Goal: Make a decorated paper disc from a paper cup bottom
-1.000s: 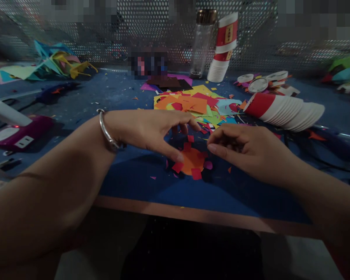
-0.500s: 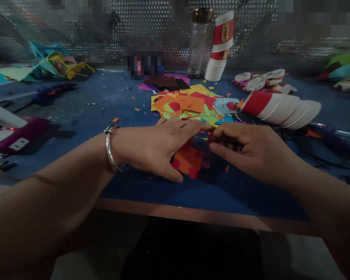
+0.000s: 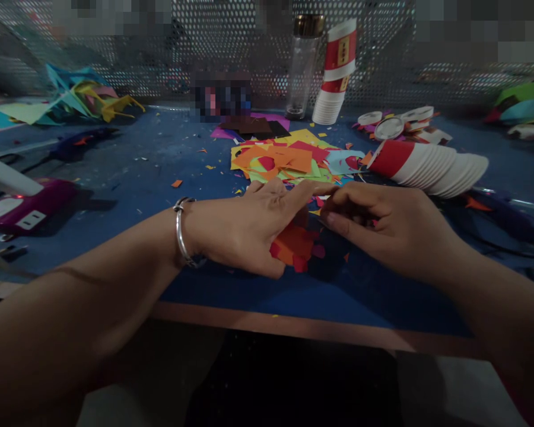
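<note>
In the head view, an orange paper cutout (image 3: 293, 243) with red and purple paper tabs at its edge lies on the blue table. My left hand (image 3: 244, 231), with a silver bangle at its wrist, reaches over it, thumb apart and index finger stretched toward the right. The hand hides part of the cutout. My right hand (image 3: 378, 219) is closed, its fingers curled toward the thumb beside the cutout. Its fingertips meet the tip of my left index finger. What they pinch is too small to make out; a speck of pink shows among the fingers.
Behind my hands lies a pile of coloured paper (image 3: 289, 157). Stacked paper cups (image 3: 431, 166) lie at right. A glass bottle (image 3: 303, 71) and upright cups (image 3: 336, 71) stand near the perforated screen. A purple device (image 3: 31, 204) sits at left. The table's front edge (image 3: 293, 325) is close.
My left hand has shifted slightly right and covers more of the cutout, its thumb drawn in. The fingertips of my right hand stay against the left index finger.
</note>
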A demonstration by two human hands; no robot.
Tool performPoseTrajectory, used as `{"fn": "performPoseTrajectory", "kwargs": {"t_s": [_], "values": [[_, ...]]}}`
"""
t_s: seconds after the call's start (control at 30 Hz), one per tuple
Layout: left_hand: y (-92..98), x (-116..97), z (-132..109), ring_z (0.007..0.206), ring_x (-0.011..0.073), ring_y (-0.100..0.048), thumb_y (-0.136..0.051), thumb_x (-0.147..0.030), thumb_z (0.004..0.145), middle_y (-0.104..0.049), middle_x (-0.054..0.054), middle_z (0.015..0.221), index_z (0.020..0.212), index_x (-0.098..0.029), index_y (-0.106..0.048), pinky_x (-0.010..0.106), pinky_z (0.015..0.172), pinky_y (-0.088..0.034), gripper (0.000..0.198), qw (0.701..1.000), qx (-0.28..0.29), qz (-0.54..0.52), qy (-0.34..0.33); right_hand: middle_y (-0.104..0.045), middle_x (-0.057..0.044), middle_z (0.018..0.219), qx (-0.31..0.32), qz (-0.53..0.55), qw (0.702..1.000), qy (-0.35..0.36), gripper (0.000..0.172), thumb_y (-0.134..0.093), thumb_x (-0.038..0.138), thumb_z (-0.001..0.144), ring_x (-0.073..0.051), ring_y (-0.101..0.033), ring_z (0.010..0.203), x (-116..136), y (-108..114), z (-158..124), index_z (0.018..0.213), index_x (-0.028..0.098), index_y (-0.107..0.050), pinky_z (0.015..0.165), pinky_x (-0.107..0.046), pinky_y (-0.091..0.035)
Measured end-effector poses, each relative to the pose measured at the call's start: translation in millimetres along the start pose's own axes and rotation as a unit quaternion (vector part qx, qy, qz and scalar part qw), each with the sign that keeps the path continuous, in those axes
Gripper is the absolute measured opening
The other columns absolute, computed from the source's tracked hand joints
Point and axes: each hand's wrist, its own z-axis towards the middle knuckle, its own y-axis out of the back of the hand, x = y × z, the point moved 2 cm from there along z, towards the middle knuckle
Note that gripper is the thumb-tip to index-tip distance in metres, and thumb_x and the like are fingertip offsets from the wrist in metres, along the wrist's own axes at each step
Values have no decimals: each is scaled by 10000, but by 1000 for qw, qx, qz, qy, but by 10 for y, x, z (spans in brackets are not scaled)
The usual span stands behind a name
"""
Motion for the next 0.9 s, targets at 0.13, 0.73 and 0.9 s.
{"fn": "performPoseTrajectory", "kwargs": {"t_s": [0.13,0.73,0.9], "values": [[22,9,21,1159,379,-574,-667,-374,727,-588,155,1332,1650,-252,-150,610,1074,-418,1065,1000,10,5,21,-613,29,650,-2,8,1000,-16,74,-624,240,903,-121,-490,512,17,21,0,835,216,-642,519,-290,-350],[198,78,49,1415,320,-513,-726,-521,849,-351,117,1682,1654,-291,-171,444,1111,-464,1004,963,-195,-187,-17,-568,4,625,-183,115,968,-128,179,-705,391,962,-133,-457,479,46,140,2,869,252,-641,467,-326,-319],[175,122,56,1318,274,-602,-727,-468,866,-492,124,1591,1664,-301,20,412,1034,-534,1107,936,-150,-317,-12,-557,26,609,-126,156,966,-164,231,-754,465,903,-126,-435,448,3,105,32,910,257,-656,436,-305,-300]]}}
